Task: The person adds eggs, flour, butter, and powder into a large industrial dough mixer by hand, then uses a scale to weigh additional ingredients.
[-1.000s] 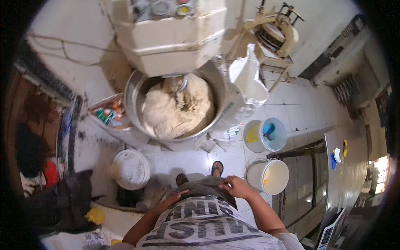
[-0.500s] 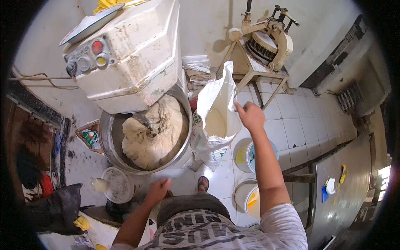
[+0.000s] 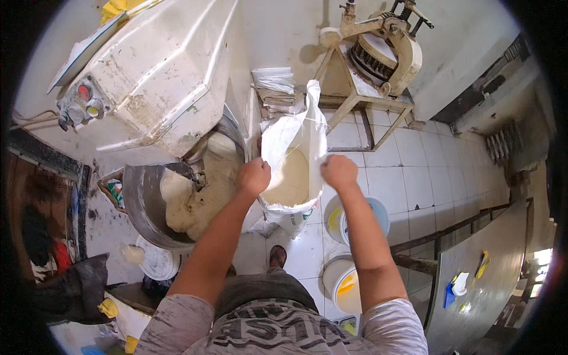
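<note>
the open white sack [image 3: 283,135] stands just above the middle of the frame, its mouth wide and pale powder [image 3: 288,177] inside. it looks heavy, with a thin, limp wall that would fold and perhaps slip under a loose grip; the 2 sides of the rim seem the best places to take hold, both together, so the mouth does not sag and spill.

the left hand [image 3: 254,176] is at the rim's left side, fingers curled in and apparently pinching the edge. the right hand [image 3: 339,171] is at the right side, likewise curled into a fist against the rim; the fingertips of both are hidden.

left of the sack, a metal bowl [image 3: 142,204] holds dough [image 3: 177,198] below the mixer [image 3: 165,77] at upper left. folded sacks [image 3: 273,89] lie at upper centre, a press [image 3: 408,59] stands at upper right, and a cream bucket [image 3: 333,278] sits at lower centre-right.
</note>
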The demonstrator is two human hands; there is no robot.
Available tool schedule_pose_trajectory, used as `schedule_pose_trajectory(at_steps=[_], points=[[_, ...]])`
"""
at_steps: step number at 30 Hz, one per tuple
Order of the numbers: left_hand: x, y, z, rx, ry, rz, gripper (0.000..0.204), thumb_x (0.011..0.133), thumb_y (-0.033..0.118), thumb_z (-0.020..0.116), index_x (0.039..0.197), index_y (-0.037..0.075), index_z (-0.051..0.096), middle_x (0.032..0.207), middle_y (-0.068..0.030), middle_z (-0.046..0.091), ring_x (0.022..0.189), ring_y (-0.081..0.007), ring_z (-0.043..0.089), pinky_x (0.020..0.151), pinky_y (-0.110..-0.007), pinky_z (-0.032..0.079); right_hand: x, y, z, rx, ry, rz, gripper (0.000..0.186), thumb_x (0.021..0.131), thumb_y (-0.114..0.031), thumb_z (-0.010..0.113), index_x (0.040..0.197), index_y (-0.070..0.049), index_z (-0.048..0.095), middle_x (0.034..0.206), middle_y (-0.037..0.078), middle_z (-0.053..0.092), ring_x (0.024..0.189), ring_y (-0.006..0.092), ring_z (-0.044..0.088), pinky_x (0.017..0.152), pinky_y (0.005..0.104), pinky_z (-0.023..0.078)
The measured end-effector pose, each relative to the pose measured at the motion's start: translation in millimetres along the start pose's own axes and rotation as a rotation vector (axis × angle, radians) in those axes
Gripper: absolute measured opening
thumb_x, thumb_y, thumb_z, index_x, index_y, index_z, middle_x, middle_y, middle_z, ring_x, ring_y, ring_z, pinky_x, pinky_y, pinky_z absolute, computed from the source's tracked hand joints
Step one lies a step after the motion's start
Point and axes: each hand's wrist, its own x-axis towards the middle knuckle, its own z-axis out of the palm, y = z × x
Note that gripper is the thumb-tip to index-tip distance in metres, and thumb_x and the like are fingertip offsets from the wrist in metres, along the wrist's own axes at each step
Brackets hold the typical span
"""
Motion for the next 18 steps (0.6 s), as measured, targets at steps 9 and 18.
schedule_pose_trajectory(at_steps=[9,18], points=[[-3,-27,-32,0.025,0.144,-0.082,0.027,0.084,0.025,0.048,0.091,0.004,0.064,0.088,-0.0231,0.063,0.085,-0.0401,0.060,0.079,-0.047,0.047,-46,-19,-42,0.271,0.271,-0.397,0.036,0.074,-0.029,0.066,0.099,-0.004,0.059,0.115,0.019,0.056,0.107,0.0335,0.052,0.093,0.0434,0.039],[-122,-25,-99,-0.325,0.032,0.350,0.031,0.090,0.025,0.051,0.074,-0.001,0.052,0.067,-0.0220,0.054,0.061,-0.0351,0.056,0.059,-0.044,0.042,-85,2,-36,0.225,0.119,-0.560,0.014,0.080,-0.015,0.063,0.074,-0.003,0.059,0.077,0.013,0.061,0.082,0.0310,0.057,0.087,0.0455,0.039]])
